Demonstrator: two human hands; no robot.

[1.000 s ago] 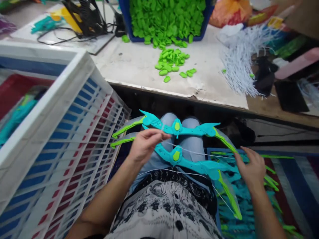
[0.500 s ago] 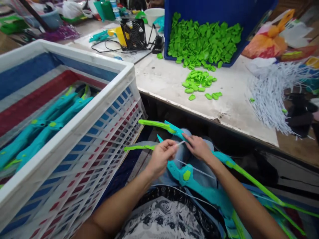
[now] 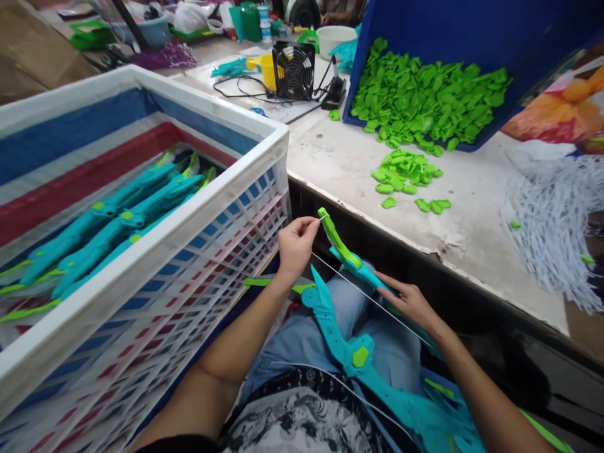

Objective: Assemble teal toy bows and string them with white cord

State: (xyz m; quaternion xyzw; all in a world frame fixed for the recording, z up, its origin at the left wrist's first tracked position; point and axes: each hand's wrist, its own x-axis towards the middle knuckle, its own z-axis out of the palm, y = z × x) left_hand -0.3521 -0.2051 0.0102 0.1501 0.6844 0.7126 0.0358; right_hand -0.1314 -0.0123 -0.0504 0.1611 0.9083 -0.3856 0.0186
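Observation:
My left hand [image 3: 295,246] is closed in a pinch on the end of a white string [image 3: 361,288], right at the tip of a toy bow's green limb [image 3: 335,240]. My right hand [image 3: 411,303] grips the teal body of that toy bow [image 3: 362,272], fingers along its side; the far end is hidden behind the hand and forearm. The string runs slack-free below the bow toward the right. Across my lap lies another teal toy bow [image 3: 377,371] with a green hexagonal piece [image 3: 360,357] and its own string.
A white lattice crate [image 3: 278,135] on the left, lined with striped cloth, holds several teal bows [image 3: 127,217]. On the workbench [image 3: 325,151] are a tipped blue bin [image 3: 425,28] of green pieces [image 3: 425,94], a small fan [image 3: 295,70] and a bundle of white strings [image 3: 552,220].
The held bow has swung so its green limb points up and away. My left hand has moved up to the limb's tip with the string. The view has shifted leftward.

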